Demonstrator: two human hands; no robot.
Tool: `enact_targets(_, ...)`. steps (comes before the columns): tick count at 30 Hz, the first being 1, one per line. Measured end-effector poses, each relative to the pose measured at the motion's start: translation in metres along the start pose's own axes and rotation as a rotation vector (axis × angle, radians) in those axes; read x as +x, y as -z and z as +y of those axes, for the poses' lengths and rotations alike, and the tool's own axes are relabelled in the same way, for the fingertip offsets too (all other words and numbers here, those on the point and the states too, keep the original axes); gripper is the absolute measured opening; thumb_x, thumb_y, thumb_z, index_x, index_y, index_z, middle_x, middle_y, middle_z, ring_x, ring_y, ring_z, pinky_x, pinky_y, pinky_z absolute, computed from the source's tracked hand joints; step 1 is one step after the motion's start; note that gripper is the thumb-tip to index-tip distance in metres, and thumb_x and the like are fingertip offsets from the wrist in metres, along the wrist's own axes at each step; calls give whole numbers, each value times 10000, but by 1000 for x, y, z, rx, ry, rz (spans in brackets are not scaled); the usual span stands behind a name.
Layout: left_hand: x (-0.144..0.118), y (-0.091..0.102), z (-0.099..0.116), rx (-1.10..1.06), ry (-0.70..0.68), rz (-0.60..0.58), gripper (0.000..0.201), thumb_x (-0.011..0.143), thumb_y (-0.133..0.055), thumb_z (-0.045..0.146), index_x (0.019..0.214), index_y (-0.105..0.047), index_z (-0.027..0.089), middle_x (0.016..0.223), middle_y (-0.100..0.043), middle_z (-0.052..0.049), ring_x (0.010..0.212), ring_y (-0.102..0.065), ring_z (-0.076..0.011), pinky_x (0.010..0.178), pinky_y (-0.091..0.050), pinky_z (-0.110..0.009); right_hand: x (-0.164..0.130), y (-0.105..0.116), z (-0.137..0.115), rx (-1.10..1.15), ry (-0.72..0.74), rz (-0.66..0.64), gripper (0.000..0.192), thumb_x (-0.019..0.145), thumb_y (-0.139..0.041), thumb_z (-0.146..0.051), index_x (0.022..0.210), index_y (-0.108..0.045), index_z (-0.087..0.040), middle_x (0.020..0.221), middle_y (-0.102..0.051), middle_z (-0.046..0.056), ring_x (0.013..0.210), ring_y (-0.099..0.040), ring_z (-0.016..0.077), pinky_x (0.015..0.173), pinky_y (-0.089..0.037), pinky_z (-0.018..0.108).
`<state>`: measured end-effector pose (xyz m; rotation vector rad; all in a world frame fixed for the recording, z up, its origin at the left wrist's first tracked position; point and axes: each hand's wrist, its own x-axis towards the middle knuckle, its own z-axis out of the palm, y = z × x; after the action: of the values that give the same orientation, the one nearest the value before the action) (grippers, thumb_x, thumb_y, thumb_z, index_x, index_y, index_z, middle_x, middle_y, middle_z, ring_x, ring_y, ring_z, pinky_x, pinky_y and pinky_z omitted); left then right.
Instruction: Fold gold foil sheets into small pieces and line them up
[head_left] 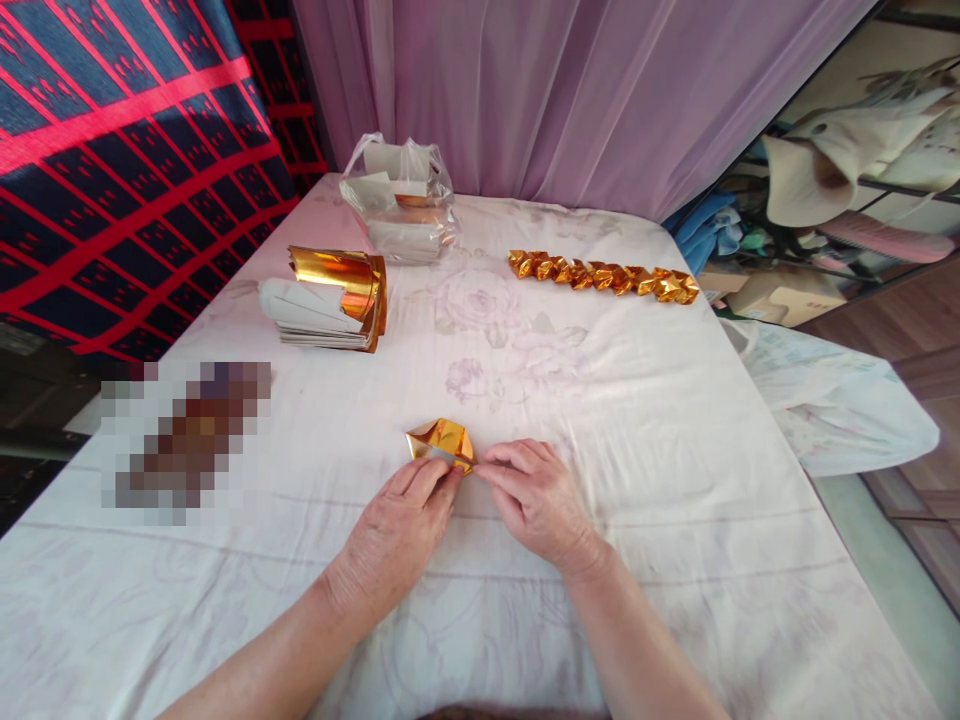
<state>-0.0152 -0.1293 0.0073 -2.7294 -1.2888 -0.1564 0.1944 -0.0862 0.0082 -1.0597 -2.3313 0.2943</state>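
Note:
A partly folded sheet of gold foil paper (450, 437) lies near the middle of the table, with creased shiny faces and a strip of pale backing showing. Closed over its near edge is my left hand (409, 510), thumb and fingers pressed on the paper. At the paper's right corner my right hand (534, 495) pinches with thumb and forefinger, its other fingers curled. The fingertips hide the paper's near side and right tip.
A stack of gold foil sheets (337, 300) stands at the left, before a clear plastic bag (405, 225) of more paper. Back right lies a row of folded gold pieces (600, 277). A blurred patch (195, 440) covers something at far left. A flowered cloth (675, 480) covers the table.

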Motion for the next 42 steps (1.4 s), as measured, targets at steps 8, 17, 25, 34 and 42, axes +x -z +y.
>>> enact_targets(8,1,2,1,6,-7,-36,414,961,-395,129,1332,-567,65,1238,-642,-130,1158,-549,-250,1044,-454,-424,-10,3,-9,-41,-14,-43,310,879,-527,-96,1078,-719,-236,948,-665,48,848,-574,183,770,-462,332)
enact_targets(17,1,2,0,27,-38,-44,410,932,-444,112,1318,-580,97,1277,-631,-138,1177,-543,-262,1037,-451,-444,-6,0,-12,-110,-21,-93,344,878,-530,-116,1143,-703,-251,948,-652,54,842,-561,192,752,-457,346)
enact_targets(25,3,3,1,56,-28,-73,388,934,-449,121,1286,-609,88,1273,-640,-125,1174,-549,-256,1056,-442,-426,-6,1,-12,-122,-28,-100,286,885,-552,-135,1094,-714,-243,934,-650,52,824,-551,192,725,-433,344)
enact_targets(34,2,1,1,57,-26,-30,400,952,-439,127,1323,-579,81,1229,-661,-131,1175,-554,-245,1063,-440,-414,-9,-1,-11,-113,-4,-90,336,891,-533,-119,1159,-697,-236,951,-649,58,840,-554,196,759,-451,351)
enact_targets(42,4,5,1,121,-49,-22,362,942,-474,135,1258,-629,49,1222,-672,-135,1135,-567,-257,1045,-462,-414,-8,-1,-12,-140,-5,-96,321,895,-544,-133,1161,-694,-232,943,-649,55,825,-550,195,742,-442,347)
